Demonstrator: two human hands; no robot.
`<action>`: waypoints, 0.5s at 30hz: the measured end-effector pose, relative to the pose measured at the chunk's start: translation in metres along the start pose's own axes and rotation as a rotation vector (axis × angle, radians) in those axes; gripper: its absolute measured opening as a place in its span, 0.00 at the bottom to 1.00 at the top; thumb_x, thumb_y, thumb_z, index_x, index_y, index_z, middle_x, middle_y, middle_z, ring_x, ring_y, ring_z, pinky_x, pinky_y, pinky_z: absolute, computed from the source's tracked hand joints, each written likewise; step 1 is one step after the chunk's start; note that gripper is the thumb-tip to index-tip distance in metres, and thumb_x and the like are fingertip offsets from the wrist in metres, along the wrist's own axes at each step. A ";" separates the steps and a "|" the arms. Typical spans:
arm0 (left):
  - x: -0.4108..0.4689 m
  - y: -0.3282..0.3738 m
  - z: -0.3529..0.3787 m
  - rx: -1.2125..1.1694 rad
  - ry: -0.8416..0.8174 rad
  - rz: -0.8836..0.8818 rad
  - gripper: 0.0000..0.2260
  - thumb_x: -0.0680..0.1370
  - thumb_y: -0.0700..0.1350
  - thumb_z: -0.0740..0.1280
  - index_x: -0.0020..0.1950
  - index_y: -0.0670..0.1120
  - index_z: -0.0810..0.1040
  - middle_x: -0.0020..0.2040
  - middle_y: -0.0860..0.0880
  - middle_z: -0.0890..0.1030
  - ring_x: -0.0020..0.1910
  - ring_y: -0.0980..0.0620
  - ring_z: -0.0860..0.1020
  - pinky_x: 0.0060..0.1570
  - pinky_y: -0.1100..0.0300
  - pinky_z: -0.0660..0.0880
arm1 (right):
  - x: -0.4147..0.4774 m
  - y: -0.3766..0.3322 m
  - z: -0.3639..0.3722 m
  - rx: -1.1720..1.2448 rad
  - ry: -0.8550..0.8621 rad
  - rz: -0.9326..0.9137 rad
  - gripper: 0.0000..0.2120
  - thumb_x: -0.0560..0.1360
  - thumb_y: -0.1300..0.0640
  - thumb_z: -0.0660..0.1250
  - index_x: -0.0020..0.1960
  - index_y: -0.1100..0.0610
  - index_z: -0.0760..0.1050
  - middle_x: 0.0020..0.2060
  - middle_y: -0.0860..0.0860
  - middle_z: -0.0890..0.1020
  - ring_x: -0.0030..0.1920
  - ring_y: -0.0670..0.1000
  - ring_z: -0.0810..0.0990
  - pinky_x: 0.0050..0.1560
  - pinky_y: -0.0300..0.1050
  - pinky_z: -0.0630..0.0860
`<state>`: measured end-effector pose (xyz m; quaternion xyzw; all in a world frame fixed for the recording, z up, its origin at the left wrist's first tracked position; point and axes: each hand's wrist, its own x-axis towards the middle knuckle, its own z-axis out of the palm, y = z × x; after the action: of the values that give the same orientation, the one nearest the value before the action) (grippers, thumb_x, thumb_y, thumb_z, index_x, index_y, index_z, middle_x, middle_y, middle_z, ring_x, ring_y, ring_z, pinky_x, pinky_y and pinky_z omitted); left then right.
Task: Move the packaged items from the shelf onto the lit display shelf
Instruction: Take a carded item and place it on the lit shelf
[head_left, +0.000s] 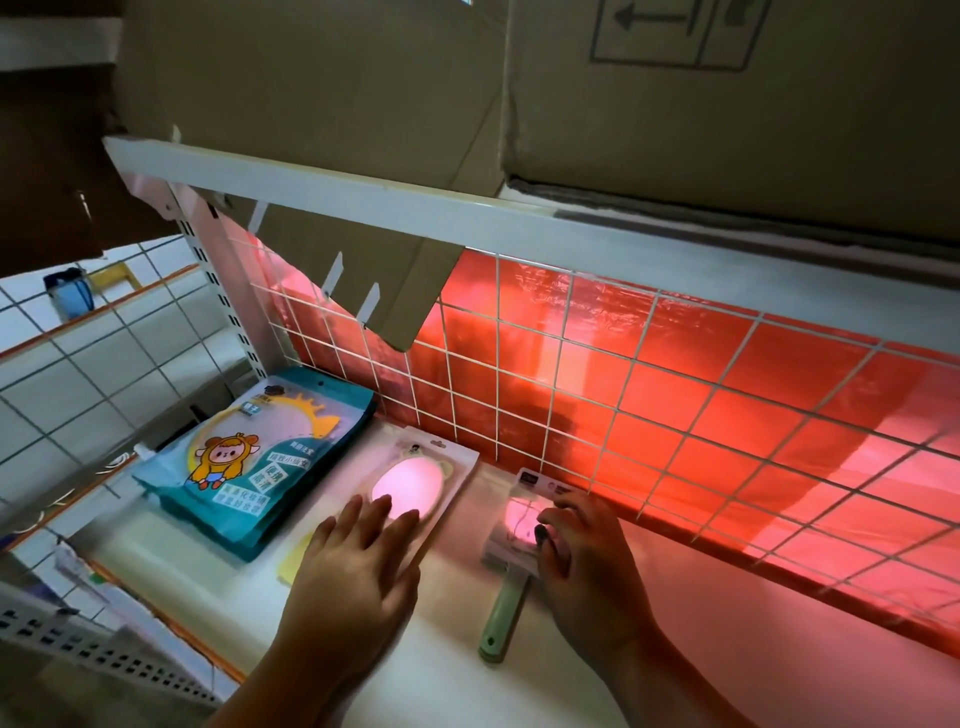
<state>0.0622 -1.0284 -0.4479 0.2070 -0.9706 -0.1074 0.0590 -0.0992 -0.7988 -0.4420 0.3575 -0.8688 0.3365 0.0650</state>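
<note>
Both hands are down on the lit display shelf (457, 691), w/ the glow coming up through the white deck. My L hand (358, 561) lies flat, fingers straight and spread, pressing the near end of the pink oval pack (431, 467). It grips nothing; I read it as a palm-down hold to pin or slide the card square beside the teal packs (244, 467) stacked at the far left. My R hand (582, 545) has its fingers curled over the green-handled pack (511, 512), pinching the right side of the card. Can't see the thumb, so I can't tell how firm the pinch is. That pack lies flat on the deck just right of the oval pack, card end toward the wire grid (571, 364), green handle (503, 613) pointing back at me, prob. so it lines up in the row. A yellow item (291, 569) pokes out under my L wrist; can't tell what it is. Red backing (779, 374) sits behind the grid, and cardboard boxes (727, 130) load the tier above. My judgement: three product types are on the lit deck, and this step is seating and straightening. Deck looks slick, so a hard nudge could skate a card into its neighbour.
</note>
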 end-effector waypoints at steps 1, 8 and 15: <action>0.000 0.000 0.000 0.005 -0.003 0.001 0.29 0.77 0.65 0.57 0.78 0.64 0.64 0.79 0.52 0.66 0.79 0.45 0.62 0.74 0.44 0.62 | 0.000 0.000 0.000 -0.001 0.000 -0.001 0.10 0.72 0.60 0.72 0.53 0.52 0.81 0.55 0.45 0.75 0.59 0.48 0.73 0.58 0.40 0.71; 0.007 -0.007 -0.019 0.073 -0.037 -0.071 0.34 0.72 0.72 0.60 0.78 0.68 0.62 0.80 0.53 0.62 0.79 0.41 0.61 0.69 0.37 0.65 | -0.001 0.000 -0.001 -0.001 -0.017 0.003 0.12 0.73 0.58 0.72 0.56 0.51 0.81 0.57 0.44 0.75 0.61 0.47 0.72 0.61 0.42 0.73; 0.006 -0.010 -0.030 0.002 -0.016 -0.072 0.34 0.71 0.74 0.57 0.76 0.64 0.68 0.77 0.54 0.69 0.74 0.49 0.69 0.67 0.44 0.70 | -0.001 -0.002 -0.002 0.005 -0.019 0.003 0.12 0.74 0.57 0.72 0.57 0.51 0.81 0.57 0.44 0.75 0.60 0.46 0.72 0.61 0.41 0.72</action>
<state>0.0653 -1.0457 -0.4203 0.2410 -0.9631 -0.1104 0.0469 -0.0975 -0.7982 -0.4400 0.3594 -0.8690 0.3355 0.0551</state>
